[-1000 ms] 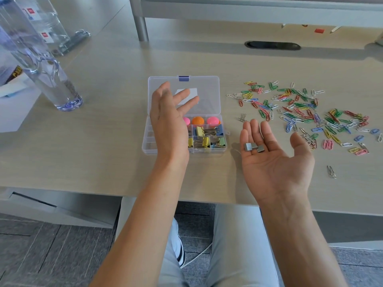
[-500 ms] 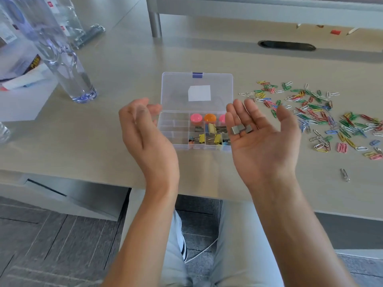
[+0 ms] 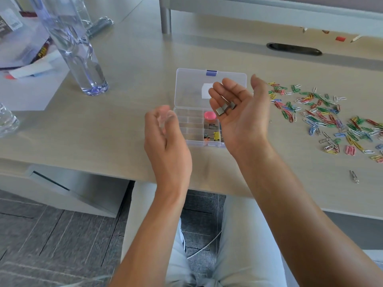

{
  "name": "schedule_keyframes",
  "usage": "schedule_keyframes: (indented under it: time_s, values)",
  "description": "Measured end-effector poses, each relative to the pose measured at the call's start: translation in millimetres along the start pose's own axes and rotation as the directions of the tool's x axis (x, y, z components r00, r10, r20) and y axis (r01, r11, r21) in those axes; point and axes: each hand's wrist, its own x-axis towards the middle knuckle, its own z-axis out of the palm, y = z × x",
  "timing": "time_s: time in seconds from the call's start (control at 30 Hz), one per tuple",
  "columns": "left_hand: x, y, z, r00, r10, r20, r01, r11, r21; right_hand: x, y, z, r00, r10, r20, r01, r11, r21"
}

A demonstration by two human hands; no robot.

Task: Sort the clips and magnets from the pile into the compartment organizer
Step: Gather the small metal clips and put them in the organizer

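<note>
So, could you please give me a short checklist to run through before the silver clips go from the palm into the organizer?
1. Silver clips resting on the open right hand: ok, two lie on the fingers, not gripped.
2. Organizer lid open: ok, it lies flat behind the tray.
3. Matching compartment: ok, a silver clip already sits below the pink magnet.
4. Compartments on the right side: cannot tell, the right hand hides them.
5. Left hand free to pick: ok, it is empty and beside the tray, though blurred.
6. Paper clips sorted: not ok, they are scattered on the desk.
</note>
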Motion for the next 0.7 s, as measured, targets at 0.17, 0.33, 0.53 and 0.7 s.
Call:
schedule_keyframes:
  time_s: [0.17, 0.33, 0.53, 0.7]
  values:
    - [0.6, 0.1, -0.7, 1.000, 0.011, -0.004, -0.011, 1.000, -0.011, -0.4, 4.2, 0.6, 1.000, -0.017, 0.002, 0.017, 0.997, -0.074]
    - [0.9, 0.6, -0.1, 1.000, 0.016, 0.000, -0.016, 1.000, -0.015, -1.9, 4.9, -1.0, 1.000, -0.028, 0.008, 0.029, 0.994, -0.101]
    - [1.1, 1.1, -0.6, 1.000, 0.011, 0.010, -0.010, 1.000, -0.022, -4.4, 5.2, -2.8, 0.999, -0.024, 0.035, 0.028, 0.993, -0.113]
    - [0.7, 0.5, -0.8, 1.000, 0.010, 0.015, -0.010, 1.000, -0.020, -6.0, 5.2, -3.9, 0.998, -0.032, 0.056, 0.038, 0.992, -0.123]
